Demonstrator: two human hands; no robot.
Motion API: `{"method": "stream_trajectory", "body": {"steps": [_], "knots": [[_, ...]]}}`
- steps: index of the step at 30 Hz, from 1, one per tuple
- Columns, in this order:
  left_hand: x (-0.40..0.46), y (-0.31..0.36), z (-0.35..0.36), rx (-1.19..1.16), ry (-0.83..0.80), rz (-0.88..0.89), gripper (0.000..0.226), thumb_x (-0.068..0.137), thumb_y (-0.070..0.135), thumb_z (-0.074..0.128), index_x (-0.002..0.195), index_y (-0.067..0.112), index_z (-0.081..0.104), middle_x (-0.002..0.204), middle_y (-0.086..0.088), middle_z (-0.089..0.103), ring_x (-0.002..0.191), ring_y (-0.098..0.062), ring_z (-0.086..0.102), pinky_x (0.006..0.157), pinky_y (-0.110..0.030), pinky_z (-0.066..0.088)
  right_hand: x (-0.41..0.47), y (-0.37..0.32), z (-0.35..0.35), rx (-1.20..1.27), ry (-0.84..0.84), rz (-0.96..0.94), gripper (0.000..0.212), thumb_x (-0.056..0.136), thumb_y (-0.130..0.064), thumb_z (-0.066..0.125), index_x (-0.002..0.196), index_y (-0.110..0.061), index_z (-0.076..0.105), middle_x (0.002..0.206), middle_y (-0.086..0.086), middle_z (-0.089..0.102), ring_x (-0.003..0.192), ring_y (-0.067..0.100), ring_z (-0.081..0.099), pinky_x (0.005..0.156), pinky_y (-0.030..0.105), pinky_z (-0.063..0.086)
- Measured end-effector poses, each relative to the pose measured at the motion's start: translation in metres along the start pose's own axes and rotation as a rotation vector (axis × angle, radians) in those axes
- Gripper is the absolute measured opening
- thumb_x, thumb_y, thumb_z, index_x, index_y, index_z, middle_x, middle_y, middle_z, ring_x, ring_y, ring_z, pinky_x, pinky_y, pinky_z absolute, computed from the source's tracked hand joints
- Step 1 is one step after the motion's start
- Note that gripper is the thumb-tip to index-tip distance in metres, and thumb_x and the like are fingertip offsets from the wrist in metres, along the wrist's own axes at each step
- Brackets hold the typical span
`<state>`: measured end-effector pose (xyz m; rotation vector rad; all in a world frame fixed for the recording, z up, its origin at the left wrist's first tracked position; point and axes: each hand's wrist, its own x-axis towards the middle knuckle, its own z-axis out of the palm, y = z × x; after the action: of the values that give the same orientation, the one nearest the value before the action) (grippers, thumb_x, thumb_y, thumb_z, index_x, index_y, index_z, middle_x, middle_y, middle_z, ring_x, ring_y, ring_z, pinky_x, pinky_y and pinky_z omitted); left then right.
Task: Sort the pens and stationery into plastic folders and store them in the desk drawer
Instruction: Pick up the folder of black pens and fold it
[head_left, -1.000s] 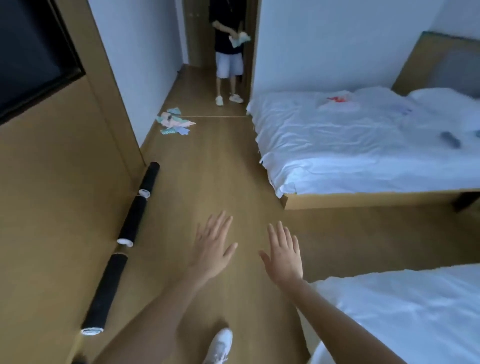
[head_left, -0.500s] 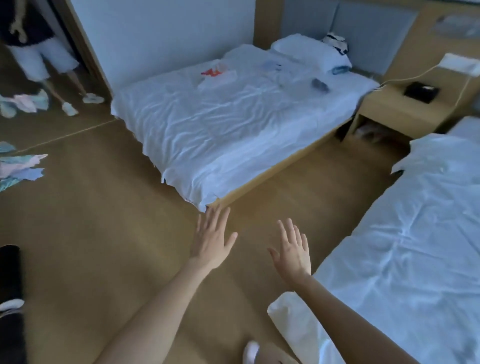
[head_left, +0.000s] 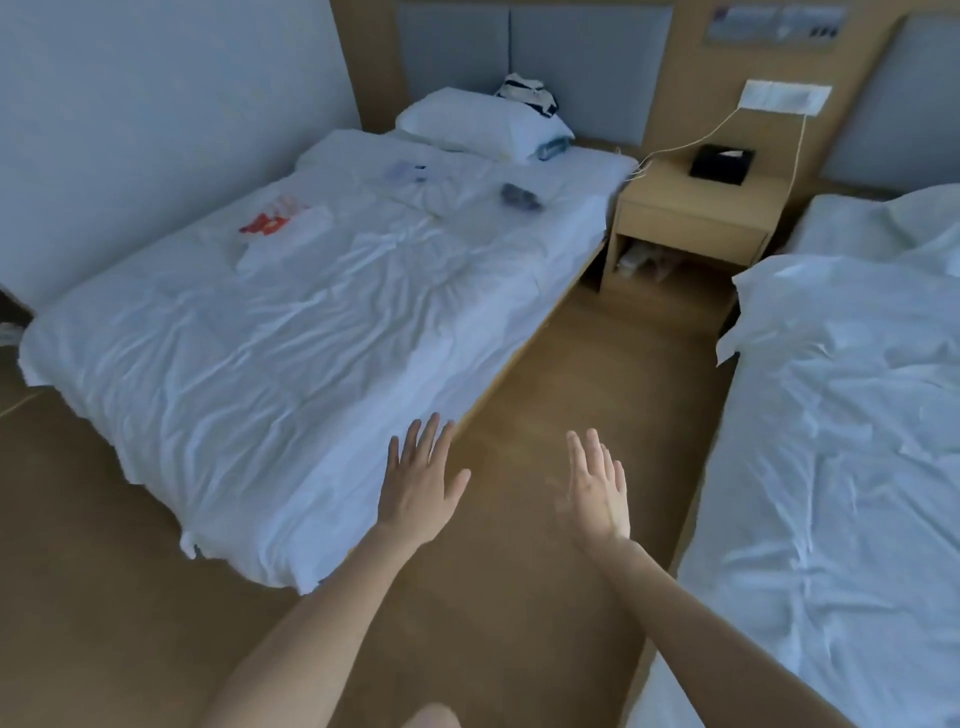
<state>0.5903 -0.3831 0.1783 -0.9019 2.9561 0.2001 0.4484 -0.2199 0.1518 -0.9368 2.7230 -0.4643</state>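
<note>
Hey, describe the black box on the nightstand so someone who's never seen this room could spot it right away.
Find the wooden nightstand standing between the two white beds, against the headboard wall. The black box sits on its top near the back right corner, below the white wall socket plate. It is the only dark thing on the nightstand, and something pale shows in the opening on its top.

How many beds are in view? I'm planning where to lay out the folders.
2. One bed is on the left, with scattered items on it; the other bed is on the right, partly cut off by the frame.
</note>
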Motion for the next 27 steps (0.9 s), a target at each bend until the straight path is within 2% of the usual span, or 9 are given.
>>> {"method": "stream_trajectory", "body": {"steps": [5,7,11,13,15,18,20,23,27], "knots": [[0.117,-0.009,0.013,0.063,-0.081,0.098,0.065,0.087,0.05,0.027,0.135,0.012,0.051,0.143,-0.007,0.047,0.127,-0.031,0.05,0.102,-0.051,0.036,0.098,0.006,0.002,0.003,-0.036,0.055,0.069,0.098,-0.04,0.04,0.151,-0.019,0.002,0.159,0.006,-0.002,0.146,0.022,0.005,0.118,0.038,0.003],[0.176,-0.01,0.014,0.045,-0.072,0.126,0.065,0.088,0.049,0.027,0.137,0.012,0.049,0.144,-0.008,0.045,0.128,-0.031,0.048,0.103,-0.051,0.035,0.15,0.007,0.001,0.001,-0.036,0.083,0.069,0.098,-0.039,0.04,0.152,-0.019,0.001,0.159,0.006,-0.003,0.146,0.022,0.006,0.118,0.038,0.004],[0.295,-0.01,0.003,-0.018,-0.067,0.131,0.064,0.099,0.049,0.025,0.152,0.019,0.005,0.16,-0.001,-0.001,0.147,-0.024,0.003,0.117,-0.044,0.003,0.256,0.004,-0.016,-0.037,-0.038,0.106,0.069,0.099,-0.039,0.04,0.151,-0.02,-0.001,0.159,0.006,-0.004,0.146,0.022,0.007,0.118,0.038,0.003],[0.353,-0.01,-0.004,-0.027,-0.061,0.144,0.065,0.099,0.051,0.021,0.151,0.02,-0.002,0.159,-0.001,-0.007,0.147,-0.023,-0.001,0.117,-0.043,0.0,0.304,0.005,-0.032,-0.022,-0.026,0.122,0.069,0.099,-0.038,0.04,0.151,-0.02,-0.001,0.159,0.005,-0.004,0.146,0.022,0.006,0.118,0.038,0.003],[0.415,-0.005,-0.013,-0.014,-0.039,0.181,0.067,0.097,0.055,0.015,0.152,0.019,0.0,0.159,-0.002,-0.005,0.147,-0.024,0.001,0.117,-0.044,0.002,0.353,0.01,-0.051,-0.036,-0.004,0.138,0.068,0.099,-0.037,0.039,0.151,-0.02,-0.002,0.159,0.005,-0.005,0.146,0.021,0.004,0.118,0.037,0.001],[0.499,0.015,-0.023,-0.016,-0.044,0.232,0.065,0.099,0.048,0.028,0.152,0.017,0.006,0.16,-0.003,0.001,0.146,-0.026,0.007,0.116,-0.046,0.005,0.414,0.03,-0.074,-0.041,0.029,0.191,0.067,0.1,-0.038,0.038,0.151,-0.02,-0.001,0.159,0.004,-0.005,0.146,0.02,0.004,0.117,0.036,0.0],[0.544,0.034,-0.027,-0.009,-0.035,0.288,0.064,0.097,0.049,0.029,0.15,0.013,0.02,0.158,-0.007,0.015,0.143,-0.03,0.021,0.114,-0.048,0.016,0.451,0.046,-0.082,-0.028,0.047,0.225,0.067,0.1,-0.038,0.039,0.151,-0.02,0.0,0.159,0.005,-0.003,0.146,0.02,0.005,0.117,0.036,0.001],[0.61,0.059,-0.021,-0.039,-0.086,0.305,0.069,0.09,0.052,0.024,0.144,0.011,0.037,0.151,-0.01,0.034,0.135,-0.033,0.038,0.108,-0.052,0.03,0.515,0.071,-0.089,-0.002,0.026,0.266,0.067,0.099,-0.037,0.041,0.151,-0.02,0.003,0.159,0.006,0.001,0.146,0.022,0.008,0.118,0.038,0.003],[0.699,0.08,-0.005,-0.048,-0.12,0.242,0.063,0.086,0.048,0.032,0.13,0.009,0.055,0.134,-0.012,0.055,0.115,-0.033,0.059,0.088,-0.052,0.049,0.621,0.1,-0.098,0.023,-0.005,0.212,0.067,0.099,-0.036,0.043,0.151,-0.02,0.005,0.159,0.006,0.001,0.145,0.022,0.01,0.118,0.039,0.005]]}}
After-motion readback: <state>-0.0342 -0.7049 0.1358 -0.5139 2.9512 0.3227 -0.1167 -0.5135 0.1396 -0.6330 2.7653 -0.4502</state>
